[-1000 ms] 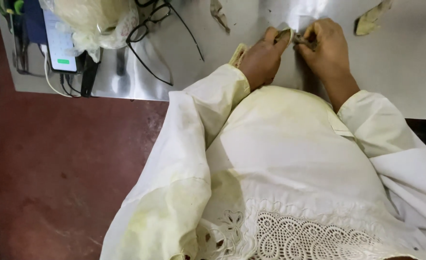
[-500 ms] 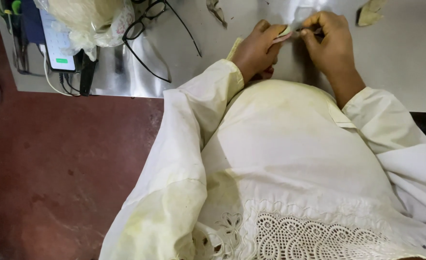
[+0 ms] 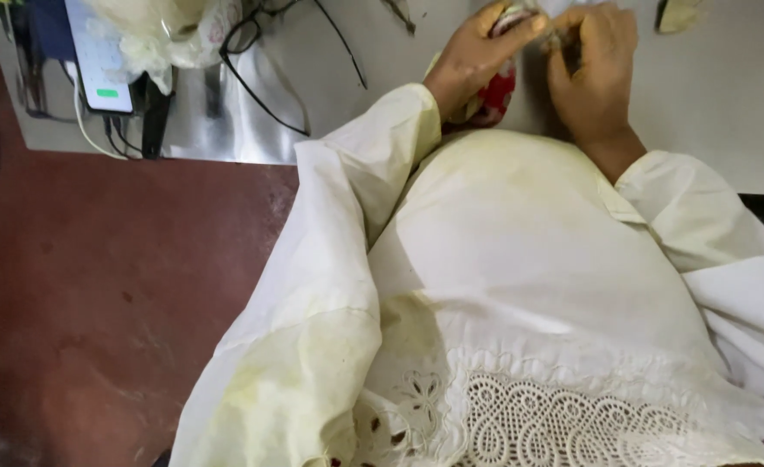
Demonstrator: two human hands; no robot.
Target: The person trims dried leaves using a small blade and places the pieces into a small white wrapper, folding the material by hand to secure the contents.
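**Two hands pinched on a small piece at the table's far edge**

Starting at nine o'clock, we see the dark red floor (image 3: 97, 303), bare and dim. Towards eleven o'clock a phone (image 3: 98, 60) with a lit screen stands on the grey table (image 3: 745, 112), cables hanging under it; its top is cut off by the frame. Beside it lies a bundle of pale cloth (image 3: 166, 35), also cropped, and a pair of black-rimmed glasses (image 3: 261, 52) with thin black cords trailing off.

Moving towards twelve o'clock, our left hand (image 3: 477, 56) comes out of a cream sleeve (image 3: 356, 199), fingers closed in a pinch on a small pale piece (image 3: 520, 19). That piece sits right at the top edge, mostly hidden by fingertips, and we cannot tell what it is. Under the left palm a scrap of red fabric (image 3: 496, 93) shows, half covered.

Just past twelve, our right hand (image 3: 594, 73) meets the left, fingers curled shut on the same small piece; whether it also holds a thin tool is too blurred to say.

At one o'clock a yellowish scrap (image 3: 678, 13) lies on the table, cut off. The lower half is filled by our cream garment with its lace hem (image 3: 555, 424).
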